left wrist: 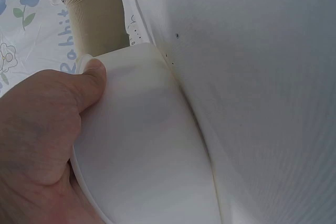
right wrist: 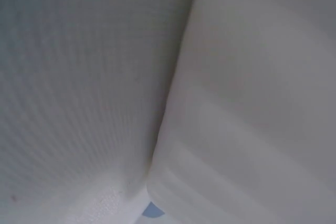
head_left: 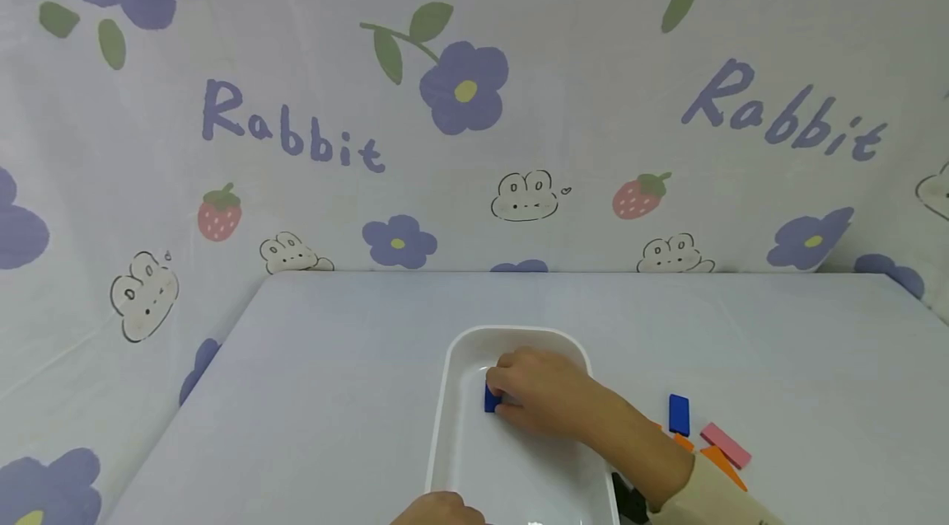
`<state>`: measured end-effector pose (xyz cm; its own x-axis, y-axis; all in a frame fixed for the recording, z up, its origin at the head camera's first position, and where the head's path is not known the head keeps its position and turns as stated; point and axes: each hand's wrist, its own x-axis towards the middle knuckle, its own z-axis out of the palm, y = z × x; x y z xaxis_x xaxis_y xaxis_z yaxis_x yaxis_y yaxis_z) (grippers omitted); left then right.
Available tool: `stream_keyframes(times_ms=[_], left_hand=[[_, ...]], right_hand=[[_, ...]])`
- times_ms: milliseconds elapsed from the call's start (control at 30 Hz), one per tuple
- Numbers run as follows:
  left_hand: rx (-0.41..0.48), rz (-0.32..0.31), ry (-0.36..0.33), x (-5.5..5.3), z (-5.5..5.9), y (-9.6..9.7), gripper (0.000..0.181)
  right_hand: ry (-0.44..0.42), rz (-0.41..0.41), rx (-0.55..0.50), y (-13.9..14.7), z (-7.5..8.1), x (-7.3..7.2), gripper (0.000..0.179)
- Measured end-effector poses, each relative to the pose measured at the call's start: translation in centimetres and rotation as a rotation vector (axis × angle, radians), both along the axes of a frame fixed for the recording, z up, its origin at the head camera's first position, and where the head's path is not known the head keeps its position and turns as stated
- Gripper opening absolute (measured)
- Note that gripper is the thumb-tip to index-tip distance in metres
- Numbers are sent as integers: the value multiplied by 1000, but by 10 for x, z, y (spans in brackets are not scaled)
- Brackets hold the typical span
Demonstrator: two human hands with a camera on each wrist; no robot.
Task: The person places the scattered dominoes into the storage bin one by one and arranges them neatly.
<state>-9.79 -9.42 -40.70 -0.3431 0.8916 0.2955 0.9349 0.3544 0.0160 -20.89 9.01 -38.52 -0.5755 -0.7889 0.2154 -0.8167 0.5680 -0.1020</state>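
As a right hand pinches a blue block between thumb and fingers inside a white tray, a left hand grips the tray's rim.
From my remote post, I find the block in the tray's far half, nearer the left wall; whether it touches the floor I cannot tell, and the right wrist view shows me no fingertips. I judge it light, stiff and hardly fragile, perhaps slick on its flat faces, best taken by opposite edges. The tray I take for light, rigid plastic, apt to slide unless steadied by the rim. To its right on the table lie a second blue block, a pink block and orange pieces.
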Motion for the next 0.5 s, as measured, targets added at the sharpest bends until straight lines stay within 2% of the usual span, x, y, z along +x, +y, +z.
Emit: stream_keyframes(times_ms=[100, 300, 500], left_hand=[[16, 11, -30, 2, 1, 1, 9], [43, 39, -15, 6, 5, 3, 13], [25, 50, -44, 9, 8, 6, 14]], right_hand=[[0, 4, -5, 0, 0, 0, 11], [25, 0, 1, -3, 0, 0, 22], [81, -16, 59, -4, -2, 2, 14]])
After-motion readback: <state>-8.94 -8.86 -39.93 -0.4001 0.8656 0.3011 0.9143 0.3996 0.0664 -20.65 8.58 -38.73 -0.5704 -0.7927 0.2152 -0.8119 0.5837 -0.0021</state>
